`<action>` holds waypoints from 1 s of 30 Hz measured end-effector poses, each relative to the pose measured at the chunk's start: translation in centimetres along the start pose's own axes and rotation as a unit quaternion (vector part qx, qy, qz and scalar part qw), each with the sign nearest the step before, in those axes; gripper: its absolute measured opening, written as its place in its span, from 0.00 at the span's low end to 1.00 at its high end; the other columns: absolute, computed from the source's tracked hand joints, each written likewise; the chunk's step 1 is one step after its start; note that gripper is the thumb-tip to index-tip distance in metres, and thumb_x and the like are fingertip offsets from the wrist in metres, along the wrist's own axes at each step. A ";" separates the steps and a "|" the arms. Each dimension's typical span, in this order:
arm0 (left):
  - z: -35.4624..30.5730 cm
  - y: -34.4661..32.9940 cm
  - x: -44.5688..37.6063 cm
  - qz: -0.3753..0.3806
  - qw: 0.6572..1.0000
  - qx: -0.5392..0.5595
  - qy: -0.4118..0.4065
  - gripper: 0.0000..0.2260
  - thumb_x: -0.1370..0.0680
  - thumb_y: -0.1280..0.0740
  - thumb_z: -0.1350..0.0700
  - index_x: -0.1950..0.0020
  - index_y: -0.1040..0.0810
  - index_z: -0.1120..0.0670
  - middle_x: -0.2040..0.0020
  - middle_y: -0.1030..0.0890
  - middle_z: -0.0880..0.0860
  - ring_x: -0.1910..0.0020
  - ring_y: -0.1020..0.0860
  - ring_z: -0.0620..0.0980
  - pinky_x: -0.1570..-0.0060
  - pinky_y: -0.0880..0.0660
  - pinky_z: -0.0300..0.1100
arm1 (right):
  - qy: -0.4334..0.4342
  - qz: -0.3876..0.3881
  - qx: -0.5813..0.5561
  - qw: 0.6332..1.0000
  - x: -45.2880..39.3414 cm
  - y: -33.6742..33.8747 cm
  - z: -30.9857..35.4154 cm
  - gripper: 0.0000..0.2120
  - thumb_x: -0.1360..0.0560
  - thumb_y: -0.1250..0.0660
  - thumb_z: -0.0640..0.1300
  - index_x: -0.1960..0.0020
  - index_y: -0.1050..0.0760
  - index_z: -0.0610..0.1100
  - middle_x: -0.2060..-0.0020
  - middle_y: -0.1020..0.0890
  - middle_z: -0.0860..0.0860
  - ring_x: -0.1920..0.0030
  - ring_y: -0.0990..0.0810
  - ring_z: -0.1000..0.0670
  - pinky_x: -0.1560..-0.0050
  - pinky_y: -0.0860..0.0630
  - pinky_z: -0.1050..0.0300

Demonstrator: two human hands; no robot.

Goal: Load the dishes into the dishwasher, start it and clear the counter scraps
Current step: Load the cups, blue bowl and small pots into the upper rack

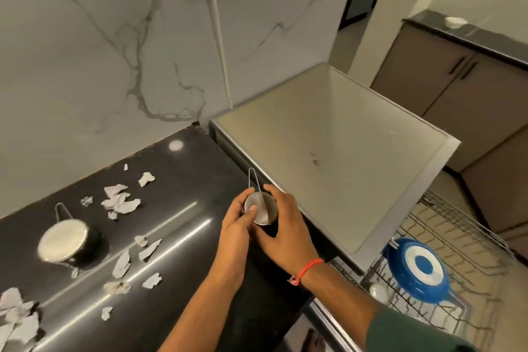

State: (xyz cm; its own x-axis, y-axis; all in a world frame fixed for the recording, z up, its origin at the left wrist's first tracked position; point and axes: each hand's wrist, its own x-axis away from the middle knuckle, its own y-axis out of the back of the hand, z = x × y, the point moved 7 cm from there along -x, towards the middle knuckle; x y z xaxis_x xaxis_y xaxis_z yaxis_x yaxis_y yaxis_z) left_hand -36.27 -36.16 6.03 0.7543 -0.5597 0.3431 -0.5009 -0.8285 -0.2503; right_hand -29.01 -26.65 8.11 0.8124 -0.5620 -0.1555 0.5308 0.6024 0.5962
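A small steel cup with a wire loop handle (260,210) sits at the right end of the black counter (183,180). My left hand (239,226) grips its left side, thumb over the rim. My right hand (281,226) curls round its right side. A larger steel pot with a wire handle (67,240) stands on the counter at the left. Torn paper scraps (120,201) lie scattered across the counter. To the right stands the dishwasher (328,151), its wire rack (445,240) pulled out with a blue plate (418,270) in it.
A white cord (220,51) hangs from a wall socket down the marble backsplash. Brown cabinets (463,100) stand at the far right, with a white bowl (454,22) on their dark top. A small white object (378,291) lies in the rack's near corner.
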 end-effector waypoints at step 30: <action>13.6 -30.6 12.0 0.246 0.933 -0.069 0.254 0.22 0.28 0.41 0.58 0.39 0.18 0.64 0.48 0.18 0.62 0.53 0.20 0.56 0.54 0.21 0.47 | -0.362 -0.288 -0.437 0.771 22.2 28.9 -21.9 0.09 0.18 0.34 0.43 0.46 0.20 0.37 0.66 0.18 0.45 0.68 0.21 0.50 0.66 0.22 0.61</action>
State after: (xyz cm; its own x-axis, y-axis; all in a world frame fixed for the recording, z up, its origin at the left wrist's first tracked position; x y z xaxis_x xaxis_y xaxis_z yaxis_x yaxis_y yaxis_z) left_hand -6.05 -17.29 5.49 0.1382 -0.7802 0.6101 -0.8095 -0.4439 -0.3842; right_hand 9.67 -9.31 4.62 0.2013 -0.8575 0.4734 0.9703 0.1083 -0.2164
